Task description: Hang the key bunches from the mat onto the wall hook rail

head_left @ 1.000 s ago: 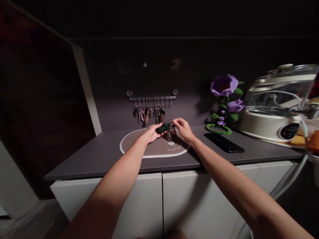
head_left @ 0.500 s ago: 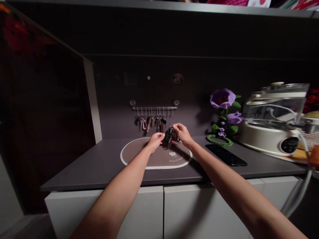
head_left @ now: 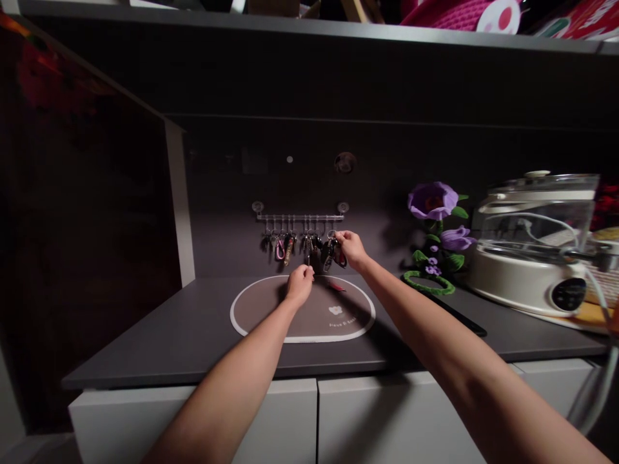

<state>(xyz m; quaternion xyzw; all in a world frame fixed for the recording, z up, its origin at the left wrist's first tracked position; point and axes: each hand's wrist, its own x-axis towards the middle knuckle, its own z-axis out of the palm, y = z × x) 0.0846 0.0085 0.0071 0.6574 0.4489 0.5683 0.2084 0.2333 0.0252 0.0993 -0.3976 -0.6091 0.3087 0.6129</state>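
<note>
A dark wall panel backs a grey desk (head_left: 145,335), with white cabinet doors (head_left: 358,419) below and a shelf (head_left: 309,27) across the top of the frame. At centre, a clear rail (head_left: 300,218) carries several hanging bunches of keys (head_left: 280,247). Your right hand (head_left: 352,249), right of centre, pinches a metal ring (head_left: 331,234) between its fingers at the rail's right end; the held keys (head_left: 328,259) hang below it. Whether the ring is seated on a hook cannot be told. Your left hand (head_left: 300,285), lower, has its fingers drawn together just below the hanging bunches; whether they grip anything is unclear. Below both lies an oval mat (head_left: 261,309), with a small red item (head_left: 337,287) seen against it.

The step in hand appears to be positioning the ring at the rail; judged from here, it calls for a steady pinch and care around the neighbouring bunches. At right stand purple flowers (head_left: 432,201) and a white appliance (head_left: 512,277); a dark flat object (head_left: 464,317) is partly hidden by your right forearm (head_left: 445,335).
</note>
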